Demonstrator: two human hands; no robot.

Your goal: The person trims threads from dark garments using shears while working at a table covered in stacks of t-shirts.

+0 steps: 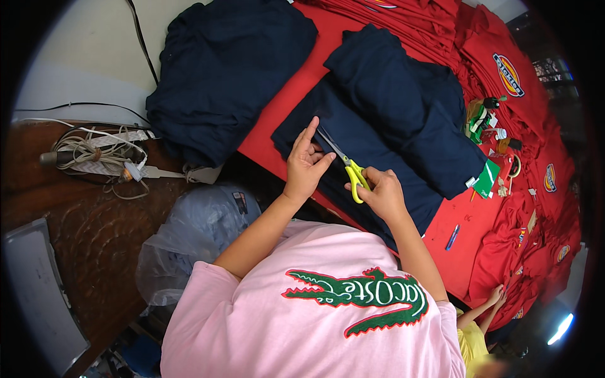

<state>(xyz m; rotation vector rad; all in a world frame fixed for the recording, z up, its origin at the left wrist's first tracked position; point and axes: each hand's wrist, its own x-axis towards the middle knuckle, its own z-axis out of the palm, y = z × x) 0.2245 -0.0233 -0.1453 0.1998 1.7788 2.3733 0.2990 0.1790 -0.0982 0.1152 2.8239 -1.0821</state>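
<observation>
My right hand (383,193) grips a pair of scissors (355,177) by the yellow-green handles. The metal blades point up and left over a dark navy garment (353,135), and they look slightly parted. Just left of the blades is my left hand (305,160), palm turned toward the scissors, index finger and thumb stretched apart. I see nothing in it, though fine thread would be too small to make out. Beneath both hands the navy cloth lies flat, with a thick folded bundle of it (409,113) heaped on the right.
Another navy pile (227,75) lies at the upper left. Red garments (523,107) cover the table's right side. A blue pen (452,237) rests on the red surface (444,261). Left are coiled cables (104,154) and a clear plastic bag (189,233). Another person's hands (496,295) work at lower right.
</observation>
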